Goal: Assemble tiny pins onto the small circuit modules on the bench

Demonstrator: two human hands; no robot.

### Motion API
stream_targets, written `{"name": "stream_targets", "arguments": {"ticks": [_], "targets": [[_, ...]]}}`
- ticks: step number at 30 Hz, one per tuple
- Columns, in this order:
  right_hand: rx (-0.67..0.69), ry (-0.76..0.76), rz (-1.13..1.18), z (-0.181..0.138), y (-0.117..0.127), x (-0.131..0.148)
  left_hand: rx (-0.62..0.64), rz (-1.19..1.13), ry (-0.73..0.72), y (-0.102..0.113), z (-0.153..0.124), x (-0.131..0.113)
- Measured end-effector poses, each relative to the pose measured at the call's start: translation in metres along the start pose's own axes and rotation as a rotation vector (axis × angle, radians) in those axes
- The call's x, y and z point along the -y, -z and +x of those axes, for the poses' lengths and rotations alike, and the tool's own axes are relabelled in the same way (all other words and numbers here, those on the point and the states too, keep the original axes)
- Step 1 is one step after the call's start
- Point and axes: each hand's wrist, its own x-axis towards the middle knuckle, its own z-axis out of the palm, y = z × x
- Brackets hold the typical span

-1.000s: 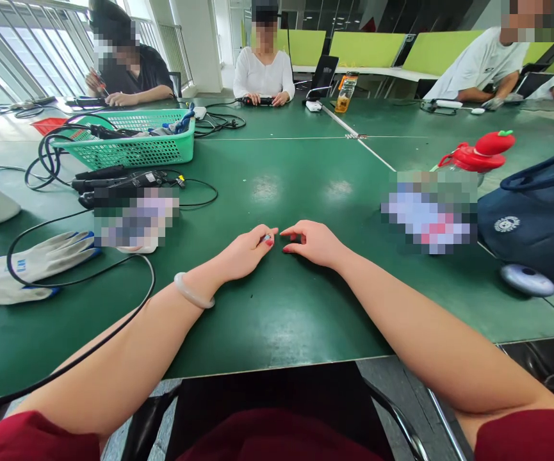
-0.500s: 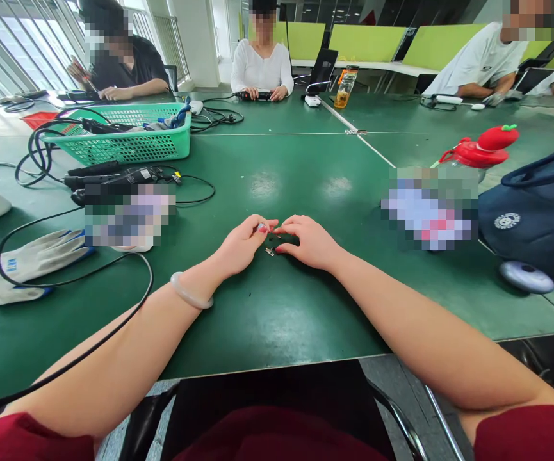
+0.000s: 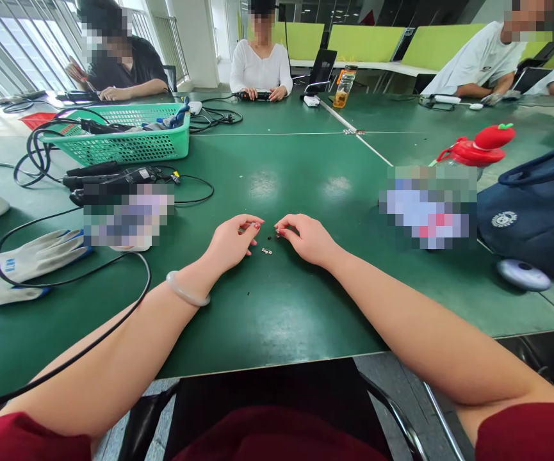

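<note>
My left hand (image 3: pixel 231 242) is closed in a pinch, thumb against the index finger, just above the green table (image 3: pixel 305 307). Whatever lies between those fingertips is too small to make out. Facing it across a narrow gap, my right hand (image 3: pixel 309 238) also pinches. A tiny light-coloured bit shows at its fingertips, its kind unclear. Between the hands a small silvery metal piece (image 3: pixel 266 251) lies on the tabletop. Slightly above it is a tiny dark piece (image 3: pixel 269 238).
On the left are a white work glove (image 3: pixel 31 266), a black cable (image 3: pixel 148 275), black devices (image 3: pixel 118 178) and a green plastic basket (image 3: pixel 132 150). A dark blue bag (image 3: pixel 526 211) and a red-lidded bottle (image 3: pixel 473 153) stand on the right. Several people sit around the table.
My hands have come apart: the left moved left, and the right fingers drew up into a pinch. The small metal piece and dark bit between them now show more plainly.
</note>
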Motion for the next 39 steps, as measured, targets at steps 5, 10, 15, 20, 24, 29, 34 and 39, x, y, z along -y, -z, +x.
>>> {"name": "stream_targets", "arguments": {"ticks": [5, 10, 15, 20, 24, 29, 34, 39], "targets": [[0.121, 0.023, 0.209, 0.001, -0.005, 0.001, 0.051, -0.164, 0.116, -0.005, -0.006, -0.008], [0.172, 0.04, 0.316, -0.003, -0.001, 0.005, 0.105, -0.259, 0.098, -0.006, -0.007, -0.008], [0.028, -0.027, 0.309, -0.005, 0.008, 0.004, 0.214, -0.38, 0.094, -0.005, -0.007, -0.007], [-0.059, -0.083, 0.434, -0.004, 0.006, 0.0, 0.152, -0.245, 0.014, -0.004, -0.004, -0.002], [-0.03, -0.104, 0.508, -0.003, 0.0, 0.003, 0.124, -0.245, -0.035, -0.005, -0.002, 0.0], [-0.051, -0.111, 0.383, -0.004, -0.002, 0.007, 0.156, -0.36, -0.043, -0.008, -0.002, 0.0], [-0.093, -0.094, 0.262, -0.005, 0.001, 0.009, 0.183, -0.266, -0.102, -0.009, -0.001, 0.005], [-0.118, -0.047, 0.165, -0.006, 0.001, 0.009, 0.166, -0.155, -0.178, -0.008, 0.0, 0.009]]}}
